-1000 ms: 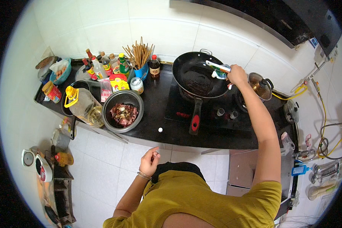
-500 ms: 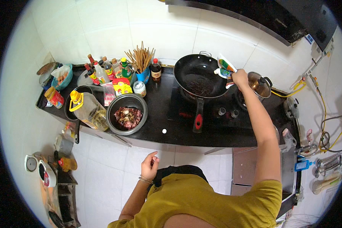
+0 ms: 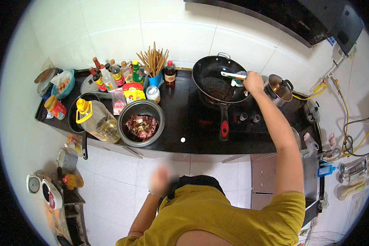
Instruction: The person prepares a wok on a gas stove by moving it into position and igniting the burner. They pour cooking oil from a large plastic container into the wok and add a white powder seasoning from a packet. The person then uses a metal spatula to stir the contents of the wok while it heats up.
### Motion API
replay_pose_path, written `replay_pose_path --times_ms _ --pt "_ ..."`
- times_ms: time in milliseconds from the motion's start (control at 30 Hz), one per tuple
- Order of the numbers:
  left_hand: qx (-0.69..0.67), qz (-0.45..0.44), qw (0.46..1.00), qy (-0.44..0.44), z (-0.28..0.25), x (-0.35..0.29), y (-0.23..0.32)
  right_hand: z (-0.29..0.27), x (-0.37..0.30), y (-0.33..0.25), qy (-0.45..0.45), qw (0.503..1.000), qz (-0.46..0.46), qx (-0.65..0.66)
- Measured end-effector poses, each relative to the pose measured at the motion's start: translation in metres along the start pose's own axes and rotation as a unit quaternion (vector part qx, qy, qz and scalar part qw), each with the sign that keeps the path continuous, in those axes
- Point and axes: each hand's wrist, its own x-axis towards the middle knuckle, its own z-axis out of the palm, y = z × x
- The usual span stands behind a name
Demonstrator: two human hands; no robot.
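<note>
Fingers of the right hand are clamped on one end of a white, colourful pack, in the head view. The pack hangs over the right part of the black pan. The hand is at the pan's rim, and that lets the pack reach in. The left hand is by the tummy, away from the desk. It is so blurry that I can't tell if its fingers are apart or together.

The pan sits on the stove, and its handle points to the person, so it is easy to grab. The bowl of meat is near the front edge, probably so it is close by. Bottles stand at the back, out of the way.

Half a second ago, the pack was tipped up by the pan's right rim with its big coloured side showing. Now it lies flatter and farther in. The bowl is still on the desk.
</note>
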Motion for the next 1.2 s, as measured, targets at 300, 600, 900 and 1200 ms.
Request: replay_pose_path --times_ms 300,600,900,1200 --pt "-0.035 0.0 0.999 -0.002 -0.024 0.015 0.01 -0.007 0.006 0.011 0.105 0.991 0.048 0.071" --pt "-0.007 0.014 0.999 -0.033 -0.028 0.026 0.022 0.058 0.0 0.084 -0.084 0.472 0.288 0.829" --pt "-0.074 0.021 0.996 -0.048 -0.017 0.052 0.037 0.061 -0.049 0.068 -0.163 0.224 0.197 0.94" --pt "-0.19 0.002 0.982 0.002 0.0 0.1 0.151 0.029 -0.092 0.074 -0.166 0.191 0.2 0.946"
